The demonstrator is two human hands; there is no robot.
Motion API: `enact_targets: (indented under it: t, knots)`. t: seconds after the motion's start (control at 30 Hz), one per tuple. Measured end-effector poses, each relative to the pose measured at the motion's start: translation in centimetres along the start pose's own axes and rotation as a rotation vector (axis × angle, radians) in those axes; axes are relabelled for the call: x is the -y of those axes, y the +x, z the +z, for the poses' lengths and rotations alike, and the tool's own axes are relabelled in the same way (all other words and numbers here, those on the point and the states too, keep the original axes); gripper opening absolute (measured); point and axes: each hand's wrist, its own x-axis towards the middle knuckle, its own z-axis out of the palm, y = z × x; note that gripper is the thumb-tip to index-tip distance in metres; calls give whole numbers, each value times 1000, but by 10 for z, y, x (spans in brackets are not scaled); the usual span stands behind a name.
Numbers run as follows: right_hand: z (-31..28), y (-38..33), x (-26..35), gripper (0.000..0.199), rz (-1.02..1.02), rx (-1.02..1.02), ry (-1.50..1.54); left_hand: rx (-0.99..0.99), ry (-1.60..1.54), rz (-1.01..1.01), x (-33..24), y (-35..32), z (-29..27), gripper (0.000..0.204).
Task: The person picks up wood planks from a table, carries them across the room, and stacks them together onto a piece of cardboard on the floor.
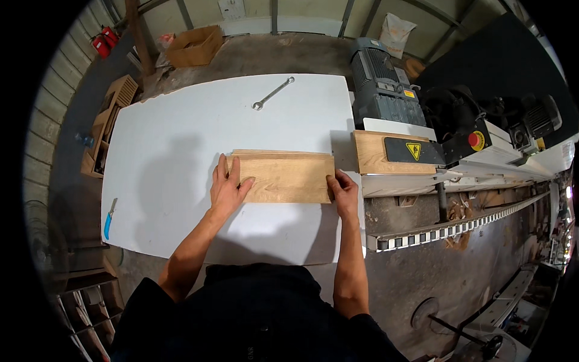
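Wood-grain planks (283, 178) lie in a small stack on the white tabletop in front of me, the lower one showing along the far edge. My left hand (227, 188) grips the stack's left end, its thumb on the top face and its fingers reaching toward the far left corner. At the right end, my right hand (342, 192) holds the edge with bent fingers and thumb. How far the fingertips reach under the planks is hidden.
A wrench (274, 93) rests on the far part of the white table (175, 114), a blue-handled knife (110, 220) at its left edge. Right of the table stands a machine with a grey motor (380, 75), a red stop button (476, 141) and another plank (369, 152).
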Motion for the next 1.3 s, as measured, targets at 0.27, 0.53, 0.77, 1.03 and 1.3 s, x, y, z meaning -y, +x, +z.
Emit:
enact_targets:
  t: [0.27, 0.53, 0.77, 1.03, 1.3]
  knots:
    - [5, 20, 0, 39, -17, -48, -9, 14, 12, -2, -1, 2, 1, 71]
    - [14, 42, -1, 28, -67, -212, -354, -9, 22, 25, 0, 2, 5, 70]
    - [-15, 17, 6, 26, 41, -112, 387, -10, 12, 12, 1, 0, 3, 69]
    - [-31, 36, 26, 28, 276, -129, 757, -135, 255, 125, -23, 7, 6, 62]
    - [21, -48, 37, 19, 217, 35, 534, 218, -874, -141, -107, 1, -3, 54]
